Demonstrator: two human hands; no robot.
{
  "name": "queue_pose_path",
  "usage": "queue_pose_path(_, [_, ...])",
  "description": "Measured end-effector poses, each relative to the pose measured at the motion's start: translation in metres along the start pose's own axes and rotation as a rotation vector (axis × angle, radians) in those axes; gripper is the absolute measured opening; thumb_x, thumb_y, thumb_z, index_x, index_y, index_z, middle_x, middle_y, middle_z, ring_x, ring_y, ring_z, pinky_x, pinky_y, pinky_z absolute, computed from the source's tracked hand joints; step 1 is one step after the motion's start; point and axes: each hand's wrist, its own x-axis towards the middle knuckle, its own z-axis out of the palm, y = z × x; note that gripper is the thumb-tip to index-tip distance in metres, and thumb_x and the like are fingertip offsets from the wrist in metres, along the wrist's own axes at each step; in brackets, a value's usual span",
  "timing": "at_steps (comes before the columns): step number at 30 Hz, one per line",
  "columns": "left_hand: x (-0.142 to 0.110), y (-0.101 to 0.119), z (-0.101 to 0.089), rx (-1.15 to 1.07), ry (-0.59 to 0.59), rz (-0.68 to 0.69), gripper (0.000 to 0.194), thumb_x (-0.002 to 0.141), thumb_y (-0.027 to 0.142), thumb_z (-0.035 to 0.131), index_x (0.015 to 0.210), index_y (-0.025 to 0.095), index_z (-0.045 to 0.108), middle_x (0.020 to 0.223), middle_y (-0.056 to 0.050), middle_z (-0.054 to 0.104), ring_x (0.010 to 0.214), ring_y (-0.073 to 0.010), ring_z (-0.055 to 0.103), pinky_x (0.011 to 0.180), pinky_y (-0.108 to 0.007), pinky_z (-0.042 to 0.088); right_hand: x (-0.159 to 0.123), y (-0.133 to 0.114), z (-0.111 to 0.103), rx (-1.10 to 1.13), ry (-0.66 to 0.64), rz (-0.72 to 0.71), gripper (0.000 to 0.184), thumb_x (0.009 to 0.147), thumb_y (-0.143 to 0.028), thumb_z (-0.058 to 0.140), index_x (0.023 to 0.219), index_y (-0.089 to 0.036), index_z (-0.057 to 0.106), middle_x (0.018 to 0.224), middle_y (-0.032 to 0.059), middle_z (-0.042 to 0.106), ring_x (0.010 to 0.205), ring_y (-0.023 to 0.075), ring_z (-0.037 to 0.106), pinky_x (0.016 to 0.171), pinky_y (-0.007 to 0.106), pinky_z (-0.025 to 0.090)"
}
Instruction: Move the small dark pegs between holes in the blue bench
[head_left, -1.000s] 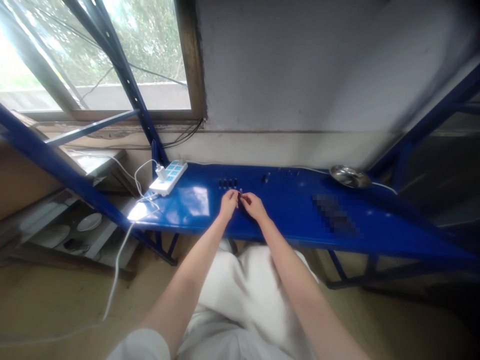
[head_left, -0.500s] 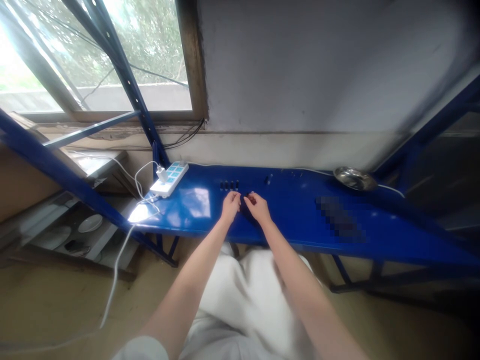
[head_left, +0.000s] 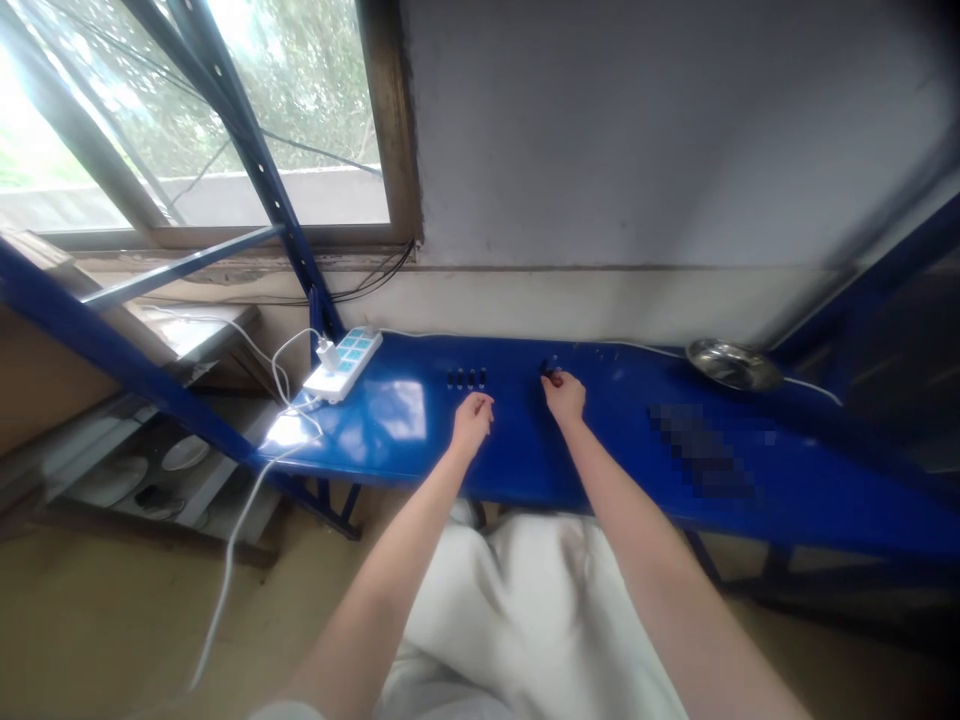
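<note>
My right hand (head_left: 566,397) reaches to the far part of the blue table (head_left: 517,440). Its fingers are closed near a small dark piece with a clear part (head_left: 553,362). Something reddish shows at the fingertips, too small to name. My left hand (head_left: 472,422) is held closer to me with thumb and fingers pinched together; what they hold, if anything, cannot be made out. Just beyond it, several small dark cylinder-like pieces (head_left: 471,379) form a short row.
A white power strip (head_left: 341,365) with a plugged-in charger lies at the left, its cable hanging over the edge. A shiny metal bowl (head_left: 731,365) stands at the back right, near tiny scattered bits (head_left: 607,353). A blurred-out dark patch (head_left: 697,450) covers something on the right.
My right hand has moved right and away from my left hand, to the small dark piece at the back. My left hand stays near the row, slightly lower. The view has shifted a little.
</note>
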Motion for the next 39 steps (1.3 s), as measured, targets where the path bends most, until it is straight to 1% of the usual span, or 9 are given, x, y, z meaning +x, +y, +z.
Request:
queue_pose_path(4, [-0.002,0.004,-0.001,0.013,-0.009,-0.018,0.018,0.082,0.029,0.043,0.088,0.017,0.056,0.064,0.001,0.054,0.047,-0.0061,0.046,0.045,-0.017,0.038,0.013,0.004,0.005,-0.092,-0.047,-0.022,0.018,0.076,-0.03,0.054,0.08,-0.015,0.064,0.08,0.0101,0.066,0.071,0.0195,0.06,0.064,0.029,0.044])
queue_pose_path(8, [-0.003,0.006,0.0,0.002,-0.005,-0.024,0.017,0.082,0.028,0.043,0.087,0.018,0.056,0.063,0.002,0.053,0.047,-0.006,0.045,0.046,-0.017,0.038,0.019,0.002,0.009,-0.127,-0.065,-0.027,0.019,0.076,-0.029,0.054,0.082,-0.015,0.066,0.08,0.0101,0.067,0.072,0.0195,0.06,0.063,0.029,0.044])
queue_pose_path(15, [-0.002,0.003,0.0,0.002,0.0,-0.027,0.017,0.082,0.029,0.044,0.087,0.018,0.056,0.063,0.002,0.053,0.047,-0.006,0.045,0.045,-0.017,0.038,0.017,0.003,0.009,-0.133,-0.057,-0.047,0.02,0.077,-0.029,0.053,0.084,-0.015,0.065,0.082,0.0102,0.067,0.074,0.0193,0.061,0.064,0.029,0.045])
queue_pose_path(21, [-0.003,0.007,0.0,-0.002,0.0,-0.027,0.016,0.081,0.027,0.044,0.086,0.017,0.056,0.062,0.002,0.052,0.044,-0.0056,0.043,0.043,-0.017,0.036,0.017,0.004,0.007,-0.167,-0.094,-0.047,0.02,0.078,-0.028,0.052,0.087,-0.015,0.064,0.083,0.0106,0.066,0.074,0.0205,0.061,0.063,0.029,0.045])
queue_pose_path(26, [-0.003,0.008,0.0,-0.013,0.006,-0.029,0.015,0.08,0.026,0.045,0.085,0.017,0.056,0.061,0.003,0.052,0.044,-0.0056,0.044,0.044,-0.018,0.036,0.022,0.011,0.009,-0.197,-0.113,-0.082,0.02,0.078,-0.027,0.053,0.09,-0.014,0.063,0.083,0.0109,0.066,0.075,0.0203,0.061,0.064,0.029,0.045])
queue_pose_path(32, [-0.004,0.009,0.0,0.005,0.001,-0.028,0.016,0.081,0.026,0.044,0.085,0.017,0.056,0.061,0.002,0.052,0.045,-0.0058,0.044,0.044,-0.018,0.036,0.029,0.017,0.008,-0.218,-0.105,-0.042,0.023,0.076,-0.014,0.049,0.094,-0.01,0.063,0.089,0.0136,0.066,0.082,0.0213,0.062,0.07,0.029,0.045])
queue_pose_path(35, [-0.004,0.008,0.0,0.012,-0.003,-0.028,0.016,0.081,0.027,0.044,0.086,0.017,0.056,0.062,0.002,0.052,0.045,-0.0059,0.044,0.044,-0.018,0.037,0.032,0.016,0.007,-0.222,-0.127,-0.003,0.022,0.075,-0.013,0.052,0.093,-0.009,0.065,0.09,0.0155,0.067,0.085,0.023,0.063,0.072,0.03,0.046])
queue_pose_path(39, [-0.003,0.006,0.0,0.01,0.004,-0.018,0.017,0.081,0.027,0.044,0.087,0.017,0.056,0.062,0.002,0.052,0.045,-0.006,0.044,0.044,-0.018,0.037,0.036,0.014,0.006,-0.218,-0.149,0.043,0.02,0.072,-0.013,0.056,0.088,-0.009,0.068,0.087,0.0158,0.068,0.084,0.0239,0.064,0.071,0.03,0.047])
